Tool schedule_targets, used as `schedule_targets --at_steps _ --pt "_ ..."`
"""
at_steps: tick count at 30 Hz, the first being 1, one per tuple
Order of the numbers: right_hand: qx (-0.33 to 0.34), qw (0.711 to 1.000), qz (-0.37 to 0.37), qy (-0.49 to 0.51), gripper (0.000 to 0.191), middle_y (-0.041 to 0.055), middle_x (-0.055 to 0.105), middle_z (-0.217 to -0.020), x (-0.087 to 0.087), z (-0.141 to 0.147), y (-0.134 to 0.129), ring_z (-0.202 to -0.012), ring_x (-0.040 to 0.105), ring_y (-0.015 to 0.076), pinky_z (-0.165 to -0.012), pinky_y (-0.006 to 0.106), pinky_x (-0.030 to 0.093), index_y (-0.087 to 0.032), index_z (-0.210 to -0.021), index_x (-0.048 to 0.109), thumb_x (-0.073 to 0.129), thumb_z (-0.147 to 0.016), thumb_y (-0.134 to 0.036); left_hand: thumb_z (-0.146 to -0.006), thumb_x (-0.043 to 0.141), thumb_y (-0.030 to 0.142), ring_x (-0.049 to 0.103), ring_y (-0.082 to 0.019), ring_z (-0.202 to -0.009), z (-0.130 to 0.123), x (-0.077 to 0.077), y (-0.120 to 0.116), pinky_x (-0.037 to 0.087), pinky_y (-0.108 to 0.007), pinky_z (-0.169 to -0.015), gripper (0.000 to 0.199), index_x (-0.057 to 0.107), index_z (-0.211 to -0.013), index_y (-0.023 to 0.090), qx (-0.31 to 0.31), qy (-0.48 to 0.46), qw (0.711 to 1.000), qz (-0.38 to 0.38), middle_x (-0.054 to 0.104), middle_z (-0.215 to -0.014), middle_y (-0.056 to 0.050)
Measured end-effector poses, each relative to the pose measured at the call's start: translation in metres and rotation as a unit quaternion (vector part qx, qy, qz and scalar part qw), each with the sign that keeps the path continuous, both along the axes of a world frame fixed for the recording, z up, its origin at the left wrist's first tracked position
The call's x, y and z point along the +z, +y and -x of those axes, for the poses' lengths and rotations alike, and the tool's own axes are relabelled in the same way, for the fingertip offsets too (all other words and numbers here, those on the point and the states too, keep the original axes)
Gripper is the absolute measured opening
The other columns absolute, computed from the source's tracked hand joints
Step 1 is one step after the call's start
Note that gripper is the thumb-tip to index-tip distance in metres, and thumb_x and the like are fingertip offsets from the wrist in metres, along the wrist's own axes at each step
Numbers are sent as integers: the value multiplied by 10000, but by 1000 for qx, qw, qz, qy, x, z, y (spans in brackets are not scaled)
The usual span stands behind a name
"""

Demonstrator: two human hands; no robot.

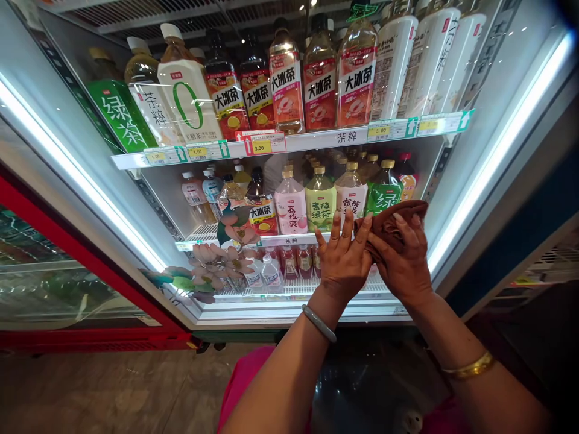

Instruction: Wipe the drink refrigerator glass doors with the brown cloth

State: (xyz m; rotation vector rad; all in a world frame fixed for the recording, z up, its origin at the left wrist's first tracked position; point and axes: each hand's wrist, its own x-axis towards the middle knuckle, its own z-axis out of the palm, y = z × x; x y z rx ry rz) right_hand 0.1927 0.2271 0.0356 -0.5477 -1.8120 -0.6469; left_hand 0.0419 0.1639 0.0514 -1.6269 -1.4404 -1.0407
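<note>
My right hand (409, 262) is closed around a bunched brown cloth (391, 226), in front of the drinks fridge's glass door. Beside it on the left, my left hand (346, 259) has its fingers spread, palm toward the glass. Its rightmost fingers reach the edge of the cloth; whether they grip any of it I cannot tell. A grey bangle (319, 323) circles my left wrist, a gold bracelet (470, 366) my right forearm. Behind the hands stand a green tea bottle (384, 191) and a pale green bottle (320, 199) on the middle shelf.
Large tea bottles (281, 84) line the upper shelf, above a strip of price tags (260, 146). Flower decals (221, 262) show at the lower left of the glass. A red-framed fridge (136, 283) adjoins on the left. Brown floor (113, 386) lies below.
</note>
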Motion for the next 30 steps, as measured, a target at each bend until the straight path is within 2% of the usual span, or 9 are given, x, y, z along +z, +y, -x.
schedule_targets --at_steps 4,8,13,17,21,23,25,27,30 --pt "-19 995 24 93 606 29 212 -1740 19 4 3 -1619 199 408 -1278 680 286 -356 -1457 588 648 -889 -152 -956 567 273 105 -245 -1669 4 5 -3 -133 -543 -1328 708 392 -1642 279 11 2 1000 -4 360 -1720 -57" --pt "-13 989 28 148 603 24 236 -1735 32 26 -5 -1591 257 431 -1267 715 275 -341 -1453 598 628 -871 -188 -962 548 268 55 -259 -1670 15 9 -3 -124 -558 -1327 732 340 -1664 260 31 -1 999 -19 305 -1741 -67" --pt "7 998 -2 67 568 55 319 -1702 23 46 -17 -1601 267 402 -1266 663 350 -336 -1428 598 724 -879 -269 -964 509 255 10 -246 -1671 28 9 -5 -110 -554 -1335 731 321 -1669 198 45 -2 999 -25 314 -1737 -72" --pt "12 1000 -25 14 633 43 370 -1661 16 27 -8 -1561 357 386 -1252 637 408 -383 -1437 583 780 -847 -269 -966 527 262 44 -252 -1670 30 9 -8 -102 -550 -1339 716 351 -1660 246 43 3 999 -8 312 -1738 -60" --pt "-7 997 -1 78 616 89 352 -1658 29 10 -1 -1540 370 440 -1246 701 361 -358 -1433 597 761 -852 -236 -997 499 266 80 -247 -1667 27 8 -7 -81 -550 -1345 697 323 -1668 202 30 -2 999 -19 325 -1729 -81" --pt "-18 993 16 113 609 114 319 -1676 34 15 -5 -1554 327 469 -1238 748 322 -324 -1442 594 729 -858 -215 -1002 485 266 86 -246 -1665 27 7 -6 -63 -545 -1348 727 257 -1683 149 26 -6 999 -22 329 -1723 -104" --pt "-14 994 32 101 609 116 280 -1704 33 26 -12 -1582 256 486 -1234 762 310 -299 -1447 590 721 -857 -227 -999 480 263 76 -245 -1664 30 7 -6 -63 -541 -1348 765 191 -1693 120 27 -9 999 -23 317 -1724 -120" --pt "2 998 35 59 612 83 261 -1722 27 34 -17 -1606 210 461 -1253 725 325 -312 -1445 589 741 -856 -251 -990 486 261 53 -247 -1664 34 8 -6 -96 -545 -1338 801 144 -1701 126 36 -13 999 -26 286 -1732 -120" --pt "20 1000 16 -16 651 27 295 -1710 16 28 -15 -1611 245 386 -1285 647 351 -380 -1456 563 774 -853 -251 -980 509 267 11 -250 -1663 39 11 -6 -131 -557 -1323 844 93 -1707 161 52 -21 998 -19 237 -1746 -105"
